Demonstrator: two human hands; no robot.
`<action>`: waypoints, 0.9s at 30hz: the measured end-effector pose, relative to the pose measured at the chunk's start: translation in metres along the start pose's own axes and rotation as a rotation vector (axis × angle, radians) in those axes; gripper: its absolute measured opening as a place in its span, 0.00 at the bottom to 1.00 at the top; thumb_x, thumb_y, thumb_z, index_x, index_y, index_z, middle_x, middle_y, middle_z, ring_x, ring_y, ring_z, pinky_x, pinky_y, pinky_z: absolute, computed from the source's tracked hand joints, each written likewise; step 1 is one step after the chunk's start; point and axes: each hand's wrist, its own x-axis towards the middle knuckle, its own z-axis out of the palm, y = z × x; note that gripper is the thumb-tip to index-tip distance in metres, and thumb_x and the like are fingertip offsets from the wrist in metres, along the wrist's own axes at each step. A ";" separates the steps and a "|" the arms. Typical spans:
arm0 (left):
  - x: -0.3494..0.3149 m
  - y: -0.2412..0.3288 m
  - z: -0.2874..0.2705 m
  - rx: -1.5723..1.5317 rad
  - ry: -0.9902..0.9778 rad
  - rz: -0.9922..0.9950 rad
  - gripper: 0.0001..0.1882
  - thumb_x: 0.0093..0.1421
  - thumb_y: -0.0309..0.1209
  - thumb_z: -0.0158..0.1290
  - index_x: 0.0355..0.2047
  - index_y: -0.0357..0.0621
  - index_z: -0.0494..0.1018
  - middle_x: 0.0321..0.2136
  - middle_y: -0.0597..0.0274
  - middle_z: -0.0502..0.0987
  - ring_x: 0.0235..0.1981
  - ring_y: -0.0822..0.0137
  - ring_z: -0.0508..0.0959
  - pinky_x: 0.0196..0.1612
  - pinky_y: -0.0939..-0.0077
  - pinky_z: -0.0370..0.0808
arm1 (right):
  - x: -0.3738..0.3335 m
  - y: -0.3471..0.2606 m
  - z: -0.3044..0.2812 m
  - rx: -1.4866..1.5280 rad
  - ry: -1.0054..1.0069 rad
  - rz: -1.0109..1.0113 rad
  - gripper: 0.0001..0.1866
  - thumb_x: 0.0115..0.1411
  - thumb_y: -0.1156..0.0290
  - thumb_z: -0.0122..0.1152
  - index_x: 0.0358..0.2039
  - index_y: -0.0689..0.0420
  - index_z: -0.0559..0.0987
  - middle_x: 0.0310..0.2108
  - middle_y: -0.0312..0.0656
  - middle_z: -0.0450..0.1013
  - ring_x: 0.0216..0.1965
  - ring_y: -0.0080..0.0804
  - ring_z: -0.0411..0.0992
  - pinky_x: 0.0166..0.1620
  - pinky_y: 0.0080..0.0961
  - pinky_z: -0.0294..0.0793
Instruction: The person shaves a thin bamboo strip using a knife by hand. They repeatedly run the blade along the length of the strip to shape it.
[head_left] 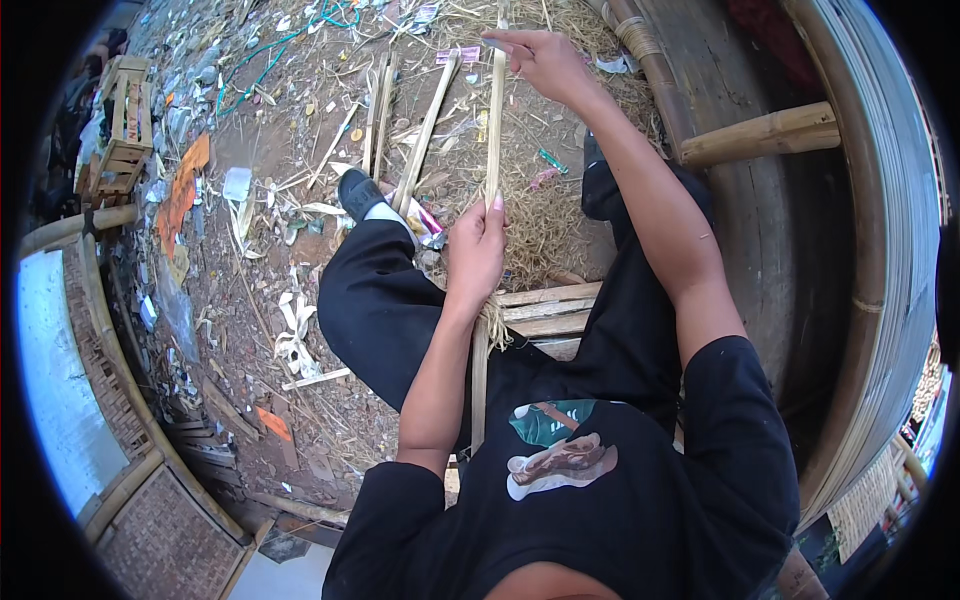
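A long, pale bamboo strip (495, 125) runs from the far ground back toward my lap. My left hand (476, 250) is closed around it above my knees, with the thumb lying along the strip. Farther out, my right arm is stretched forward and my right hand (548, 65) is beside the strip's far part, its fingers closed. A small grey piece shows at those fingertips, perhaps a blade, too small to name. Thin curled shavings (493, 328) hang by the strip below my left wrist. Beneath it are bamboo slats (550, 310) between my legs.
More split bamboo strips (428, 130) lie on the ground ahead, left of the held one. Shavings and litter cover the dirt. A wooden crate (125, 125) stands far left. A bamboo pole (760, 135) juts out on the right, beside a curved bamboo frame (860, 250).
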 end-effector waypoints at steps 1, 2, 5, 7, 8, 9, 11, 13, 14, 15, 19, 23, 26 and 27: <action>-0.003 0.003 0.001 -0.018 -0.013 -0.009 0.16 0.69 0.40 0.42 0.26 0.44 0.64 0.10 0.77 0.56 0.09 0.83 0.53 0.11 0.84 0.48 | 0.002 0.002 0.003 -0.036 0.070 -0.031 0.19 0.62 0.69 0.50 0.52 0.35 0.76 0.24 0.39 0.75 0.27 0.29 0.74 0.36 0.29 0.74; -0.005 0.006 0.002 -0.036 -0.026 -0.018 0.16 0.69 0.40 0.42 0.26 0.44 0.64 0.10 0.77 0.56 0.09 0.83 0.53 0.12 0.84 0.48 | 0.005 0.008 0.005 -0.037 0.071 -0.030 0.19 0.62 0.69 0.50 0.52 0.35 0.76 0.24 0.39 0.75 0.27 0.29 0.74 0.36 0.29 0.74; -0.008 0.007 0.001 0.079 0.030 0.025 0.20 0.67 0.39 0.44 0.23 0.37 0.67 0.12 0.69 0.62 0.15 0.78 0.60 0.18 0.76 0.58 | 0.011 0.015 0.008 -0.093 0.151 -0.121 0.17 0.63 0.68 0.50 0.51 0.37 0.76 0.32 0.42 0.78 0.32 0.33 0.77 0.39 0.31 0.76; -0.012 0.006 0.001 0.113 0.040 0.030 0.20 0.67 0.39 0.44 0.23 0.37 0.67 0.12 0.68 0.62 0.15 0.77 0.60 0.19 0.75 0.58 | 0.013 0.017 0.006 -0.134 0.095 -0.078 0.16 0.63 0.67 0.50 0.50 0.37 0.77 0.40 0.42 0.78 0.38 0.37 0.78 0.43 0.32 0.77; -0.013 0.006 0.001 0.150 0.046 0.035 0.20 0.67 0.39 0.44 0.23 0.36 0.68 0.12 0.67 0.63 0.15 0.76 0.61 0.19 0.74 0.59 | 0.014 0.017 0.006 -0.134 0.091 -0.085 0.16 0.63 0.67 0.50 0.50 0.37 0.77 0.40 0.42 0.78 0.38 0.37 0.78 0.43 0.32 0.77; -0.014 0.005 0.001 0.151 0.051 0.022 0.21 0.67 0.39 0.44 0.23 0.35 0.68 0.11 0.65 0.63 0.15 0.75 0.62 0.19 0.72 0.59 | 0.014 0.017 0.006 -0.095 0.126 -0.123 0.18 0.61 0.70 0.51 0.50 0.37 0.77 0.40 0.43 0.77 0.40 0.38 0.77 0.46 0.32 0.76; -0.017 0.007 0.001 0.142 0.052 0.014 0.20 0.67 0.39 0.44 0.23 0.35 0.69 0.11 0.65 0.64 0.14 0.75 0.62 0.19 0.72 0.59 | 0.012 0.020 0.007 -0.059 0.151 -0.166 0.20 0.58 0.73 0.51 0.50 0.38 0.77 0.41 0.43 0.77 0.42 0.39 0.76 0.50 0.33 0.75; -0.019 0.007 0.000 0.134 0.055 0.005 0.20 0.67 0.39 0.45 0.23 0.35 0.69 0.11 0.64 0.64 0.14 0.75 0.62 0.19 0.72 0.60 | 0.011 0.024 0.012 -0.094 0.152 -0.168 0.18 0.62 0.69 0.50 0.50 0.36 0.77 0.41 0.41 0.78 0.40 0.38 0.77 0.46 0.32 0.76; -0.020 0.007 0.001 0.138 0.058 0.019 0.20 0.67 0.39 0.45 0.23 0.34 0.69 0.11 0.64 0.64 0.14 0.74 0.62 0.18 0.71 0.60 | 0.009 0.027 0.014 -0.111 0.153 -0.168 0.16 0.63 0.67 0.50 0.50 0.35 0.77 0.40 0.40 0.78 0.40 0.38 0.78 0.44 0.31 0.76; -0.020 0.006 0.001 0.142 0.061 0.032 0.21 0.67 0.39 0.45 0.23 0.34 0.69 0.11 0.63 0.65 0.13 0.73 0.63 0.18 0.70 0.60 | 0.008 0.031 0.017 -0.110 0.146 -0.173 0.16 0.63 0.67 0.50 0.50 0.35 0.77 0.40 0.40 0.78 0.40 0.38 0.78 0.44 0.31 0.76; -0.020 0.003 0.004 0.206 0.077 0.065 0.21 0.66 0.38 0.45 0.23 0.34 0.69 0.10 0.60 0.65 0.13 0.70 0.63 0.19 0.68 0.61 | 0.006 0.048 0.019 -0.070 0.007 -0.023 0.18 0.63 0.69 0.49 0.51 0.37 0.77 0.37 0.45 0.78 0.35 0.36 0.77 0.42 0.30 0.74; -0.018 -0.004 0.003 0.219 0.115 0.081 0.20 0.67 0.40 0.44 0.22 0.38 0.69 0.11 0.71 0.63 0.13 0.80 0.60 0.16 0.78 0.56 | 0.004 0.038 0.020 0.013 -0.145 0.149 0.19 0.62 0.71 0.49 0.51 0.38 0.77 0.30 0.48 0.77 0.26 0.31 0.73 0.36 0.29 0.72; -0.007 -0.003 0.001 0.235 0.131 0.089 0.21 0.67 0.40 0.44 0.22 0.38 0.69 0.11 0.71 0.63 0.13 0.79 0.60 0.16 0.78 0.56 | -0.006 0.033 0.035 0.021 -0.244 0.071 0.18 0.62 0.70 0.49 0.50 0.37 0.77 0.26 0.48 0.76 0.22 0.27 0.70 0.33 0.28 0.70; -0.003 0.001 0.004 0.300 0.137 0.113 0.21 0.67 0.40 0.44 0.22 0.38 0.69 0.10 0.71 0.63 0.12 0.79 0.60 0.16 0.77 0.57 | -0.010 0.049 0.046 0.076 -0.103 -0.052 0.18 0.62 0.70 0.49 0.50 0.37 0.77 0.24 0.48 0.76 0.21 0.26 0.69 0.31 0.28 0.70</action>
